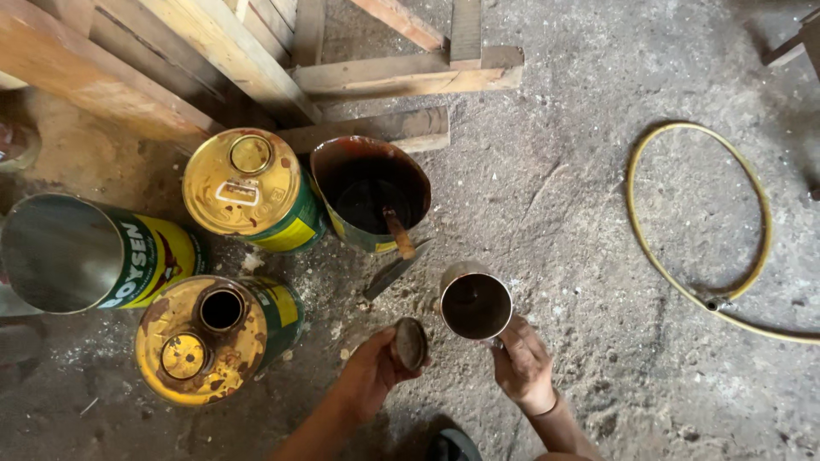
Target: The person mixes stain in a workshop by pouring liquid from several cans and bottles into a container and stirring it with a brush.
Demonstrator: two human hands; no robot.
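Four large paint cans are standing on the concrete floor. The left hand is pinching a small round lid. Just beside it, the right hand is gripping one small open cup of dark liquid.

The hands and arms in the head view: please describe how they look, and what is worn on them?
The left hand and right hand are bare, without gloves. Both forearms are uncovered, with no sleeves in view. A thin band circles the right wrist. The hands look smudged with grime.
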